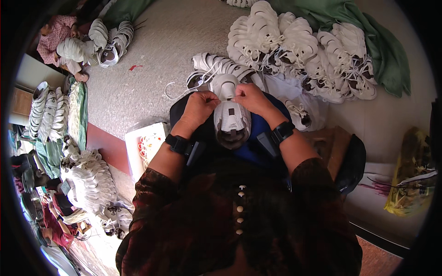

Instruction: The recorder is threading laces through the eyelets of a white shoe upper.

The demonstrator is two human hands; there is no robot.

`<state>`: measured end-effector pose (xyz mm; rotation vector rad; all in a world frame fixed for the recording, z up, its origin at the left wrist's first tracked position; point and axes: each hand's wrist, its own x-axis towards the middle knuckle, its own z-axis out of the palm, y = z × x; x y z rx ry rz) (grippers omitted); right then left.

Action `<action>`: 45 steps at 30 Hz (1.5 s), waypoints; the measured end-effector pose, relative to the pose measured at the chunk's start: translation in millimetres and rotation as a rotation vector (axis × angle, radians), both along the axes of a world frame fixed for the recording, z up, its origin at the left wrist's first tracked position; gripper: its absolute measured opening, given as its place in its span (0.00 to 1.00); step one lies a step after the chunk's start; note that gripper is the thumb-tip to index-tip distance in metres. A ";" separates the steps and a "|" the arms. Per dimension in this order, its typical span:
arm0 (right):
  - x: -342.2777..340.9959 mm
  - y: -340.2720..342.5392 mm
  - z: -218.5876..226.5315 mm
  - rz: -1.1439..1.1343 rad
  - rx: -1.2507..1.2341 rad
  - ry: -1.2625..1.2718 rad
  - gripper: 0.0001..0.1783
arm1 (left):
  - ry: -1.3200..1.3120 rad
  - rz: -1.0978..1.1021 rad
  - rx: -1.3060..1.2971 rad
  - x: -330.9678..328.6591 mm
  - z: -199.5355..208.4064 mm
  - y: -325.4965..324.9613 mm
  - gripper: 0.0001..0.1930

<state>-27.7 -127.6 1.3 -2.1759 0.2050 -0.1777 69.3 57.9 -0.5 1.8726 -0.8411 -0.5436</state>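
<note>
Seen from the head camera, a person's two bare hands met over a white shoe (232, 120), which lay in the lap over black and blue cloth (260, 140). The shoe sat between and just below the hands, its dark-trimmed end toward the wearer's body, its other end reaching up between the fingertips.

The left hand (201, 108) came in from the shoe's left edge, fingers curled and thumb drawn in close to them. The right hand (252, 99) did the same from the other edge, slightly farther forward, its fingertips at the shoe's upper part. The two hands stood apart, with a narrow strip of the shoe showing between them. Whether either hand was pinching something was too small to tell. A black band (178, 144) circled the left wrist, and a second band (282, 132) the right.

Just beyond both hands lay more white shoes (221, 65), with a loose lace (171, 92) trailing to the left. Farther out, past the right hand, a large shoe pile (294, 43) rested near green cloth (391, 69). Left of the left forearm, a white box (132, 152) held laces (149, 146); well beyond it spread another shoe heap (92, 179).
</note>
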 end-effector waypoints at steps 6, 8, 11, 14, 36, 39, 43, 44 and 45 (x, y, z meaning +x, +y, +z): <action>9.4 4.5 1.9 0.037 -0.236 0.042 0.13 | -0.185 -0.056 0.104 -0.5 -2.9 -2.3 0.05; 10.4 6.5 0.0 0.050 -0.293 0.013 0.13 | -0.201 -0.055 0.139 -2.7 0.7 -3.6 0.05; 12.3 10.4 -1.5 0.061 -0.461 0.004 0.11 | -0.266 -0.036 0.185 -5.1 5.9 -6.8 0.05; 13.0 15.5 2.4 0.061 -0.499 0.074 0.08 | -0.326 -0.007 0.169 -3.9 3.7 -8.9 0.04; 13.6 -1.4 -10.4 0.050 -0.216 0.018 0.09 | -0.589 -0.044 0.311 -2.8 1.8 -35.2 0.03; 8.4 -7.7 -21.2 0.064 0.027 0.021 0.08 | -0.401 -0.061 -0.066 -0.7 -18.0 -32.0 0.03; 4.8 3.5 -7.5 -0.010 -0.099 -0.034 0.09 | -0.238 -0.055 -0.105 -2.5 -16.9 -29.4 0.03; 4.1 3.3 -10.9 -0.017 -0.099 -0.035 0.09 | -0.222 -0.032 -0.016 -3.2 -10.4 -27.7 0.04; 3.5 3.0 -15.8 -0.037 -0.121 -0.061 0.08 | -0.206 -0.008 0.072 -3.5 -6.0 -27.9 0.04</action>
